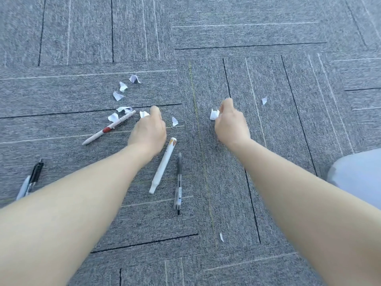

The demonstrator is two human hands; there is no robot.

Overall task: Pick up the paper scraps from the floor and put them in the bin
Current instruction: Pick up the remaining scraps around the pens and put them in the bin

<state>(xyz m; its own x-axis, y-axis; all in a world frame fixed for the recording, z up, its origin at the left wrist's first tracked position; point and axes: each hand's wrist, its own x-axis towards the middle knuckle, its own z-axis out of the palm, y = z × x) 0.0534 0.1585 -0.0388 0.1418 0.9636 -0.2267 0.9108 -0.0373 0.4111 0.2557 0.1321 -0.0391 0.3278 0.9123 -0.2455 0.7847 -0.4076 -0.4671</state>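
Note:
Both my hands reach down to the grey carpet. My left hand [148, 129] is closed around a white paper scrap [144, 114] that sticks out at its fingertips. My right hand [231, 121] pinches another white scrap [214, 114]. Several more scraps lie loose on the carpet: a cluster up left [118, 96], one beside my left hand [174, 121], one to the far right [264, 100] and one near me [221, 236]. No bin is in view.
Pens lie among the scraps: a white and red pen [109, 127], a white pen [164, 165], a clear black pen [178, 183], and two pens at the left edge [31, 178]. A pale clothed knee [358, 176] shows at the right.

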